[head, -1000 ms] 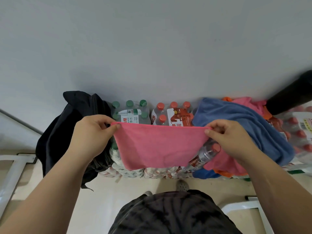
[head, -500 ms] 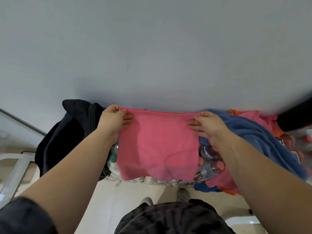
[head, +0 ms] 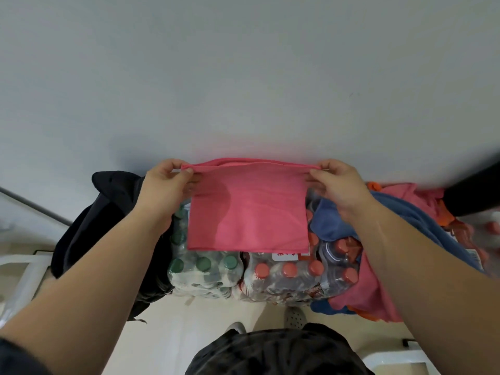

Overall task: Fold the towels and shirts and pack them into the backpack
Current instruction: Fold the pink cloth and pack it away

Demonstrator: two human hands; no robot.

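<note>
Wrapped bottles (head: 286, 269) sit below pink towel (head: 247, 215), beside backpack (head: 108, 212).

Left hand (head: 165, 182) and right hand (head: 338, 185) pinch the pink towel (head: 247, 212) by its top corners.

Soft, even light washes a pale wall (head: 243, 77), dimming toward the upper corners and gathering into a grey shadow band low down. A pink tint bleeds onto the wall just above the pink towel (head: 249, 217), whose face carries soft shadows beside the left hand (head: 165, 185). The wide lens stretches and bends everything near the edges. Red-capped bottles (head: 491, 227) at far right smear into blur, while the black backpack (head: 108, 217) sinks into near-featureless dark. Small glints dot the plastic-wrapped bottle packs (head: 284, 282).
</note>
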